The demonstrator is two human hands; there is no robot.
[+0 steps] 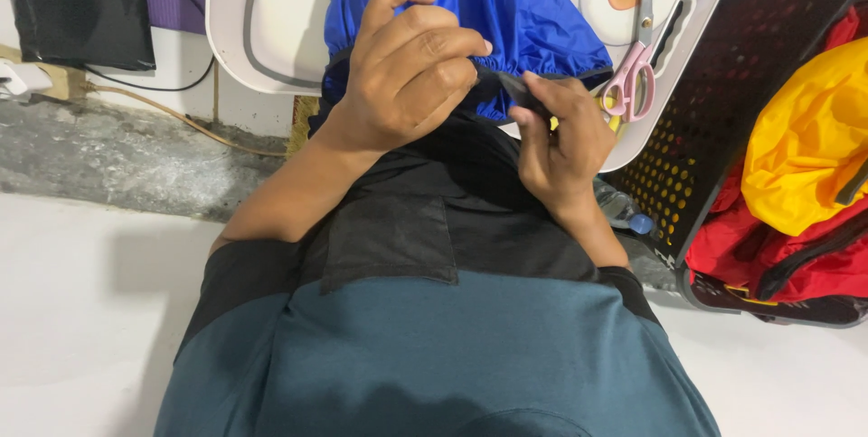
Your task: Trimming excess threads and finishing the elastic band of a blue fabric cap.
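Nearest the camera is the person's own teal shirt (434,356), filling the bottom of the view, with a black garment (434,211) lying over the chest above it. At about 3 o'clock stands a black perforated basket (696,166), tilted, its wall of small holes facing the person; in it lie a yellow bag (805,139) on top and a red bag (768,247) with black straps beneath. A small plastic bottle (624,209) with a blue cap lies just beside the basket's lower corner. At 12 o'clock a white tray (262,21) lies under blue fabric (506,3) with a gathered black elastic edge, and pink scissors (636,66) rest on the tray toward 1 o'clock. The left hand (411,62) comes up from 8 o'clock, forearm bare, fingers curled down and closed on the blue fabric's gathered edge. The right hand (561,143) rises from 4 o'clock, fingers bent together, pinching a dark strip at the same edge, with a bit of yellow showing by its thumb. The two hands sit close, nearly touching, in the centre. A black bag (81,3) sits at 10 o'clock.
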